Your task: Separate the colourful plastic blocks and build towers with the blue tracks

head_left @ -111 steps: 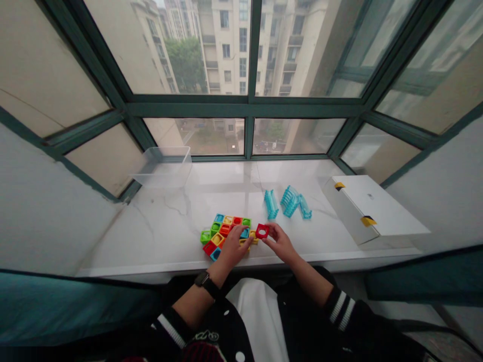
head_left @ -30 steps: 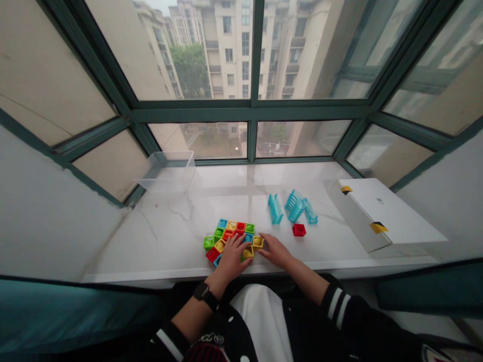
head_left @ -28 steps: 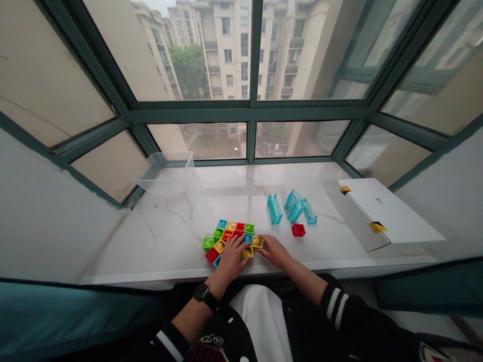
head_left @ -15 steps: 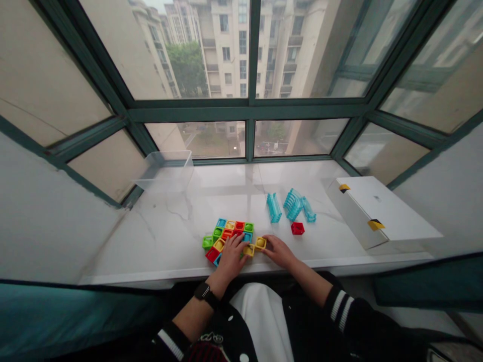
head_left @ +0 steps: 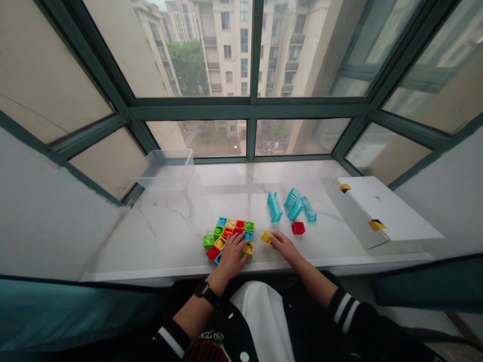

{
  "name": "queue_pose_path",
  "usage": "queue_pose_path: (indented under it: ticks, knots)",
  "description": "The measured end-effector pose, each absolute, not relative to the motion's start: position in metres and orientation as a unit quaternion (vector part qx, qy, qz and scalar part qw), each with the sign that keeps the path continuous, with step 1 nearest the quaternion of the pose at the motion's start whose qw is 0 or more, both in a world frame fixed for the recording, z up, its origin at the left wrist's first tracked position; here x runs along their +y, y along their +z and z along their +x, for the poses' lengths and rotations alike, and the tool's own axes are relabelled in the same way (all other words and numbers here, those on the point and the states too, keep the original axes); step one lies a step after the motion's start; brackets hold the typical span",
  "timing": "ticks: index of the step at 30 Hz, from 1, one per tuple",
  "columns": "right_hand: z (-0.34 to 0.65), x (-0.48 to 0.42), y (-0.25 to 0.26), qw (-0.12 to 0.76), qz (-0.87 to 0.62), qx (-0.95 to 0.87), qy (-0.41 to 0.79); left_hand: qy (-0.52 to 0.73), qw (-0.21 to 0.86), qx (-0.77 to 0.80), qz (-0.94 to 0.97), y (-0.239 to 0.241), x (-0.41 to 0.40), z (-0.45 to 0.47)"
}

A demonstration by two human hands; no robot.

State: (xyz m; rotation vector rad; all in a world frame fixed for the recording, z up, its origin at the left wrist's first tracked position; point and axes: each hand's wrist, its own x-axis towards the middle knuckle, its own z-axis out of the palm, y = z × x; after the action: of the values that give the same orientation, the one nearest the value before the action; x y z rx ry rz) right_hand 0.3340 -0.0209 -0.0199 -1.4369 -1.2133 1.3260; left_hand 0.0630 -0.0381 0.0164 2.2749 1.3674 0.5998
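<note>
Yellow block (head_left: 266, 238) moved off cluster (head_left: 227, 233), pinched in right fingers (head_left: 274, 236)

Yellow block (head_left: 266, 238) (small, squarish) apart from flat multicoloured block cluster (head_left: 228, 233); red block (head_left: 298, 228) near.

The red block (head_left: 298, 228) that was in the right hand (head_left: 284, 247) is down on the windowsill (head_left: 151, 231) now, between the clear blue pieces (head_left: 293, 203) and the front edge. And one yellow block (head_left: 266, 238) came off the right end of the colored cluster (head_left: 227, 233); right hand's got it pinched, pulled clear toward the sill's right edge.
</note>
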Motion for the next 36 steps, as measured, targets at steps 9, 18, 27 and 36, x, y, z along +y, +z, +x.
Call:
queue_pose_path:
  ticks: [9, 18, 27, 36]
  knots:
    - [0.308, -0.030, 0.029, 0.441, -0.500, -0.394, 0.633, 0.322, 0.240, 0.466, 0.788, 0.048, -0.038, 0.074]
    - [0.291, -0.041, 0.060, 0.423, -0.443, -0.451, 0.649, 0.419, 0.285, 0.458, 0.731, 0.075, -0.044, 0.084]
    - [0.289, -0.041, 0.058, 0.424, -0.430, -0.489, 0.629, 0.442, 0.320, 0.455, 0.704, 0.080, -0.042, 0.084]
    - [0.300, -0.040, 0.067, 0.423, -0.443, -0.641, 0.462, 0.413, 0.345, 0.445, 0.716, 0.079, -0.040, 0.089]
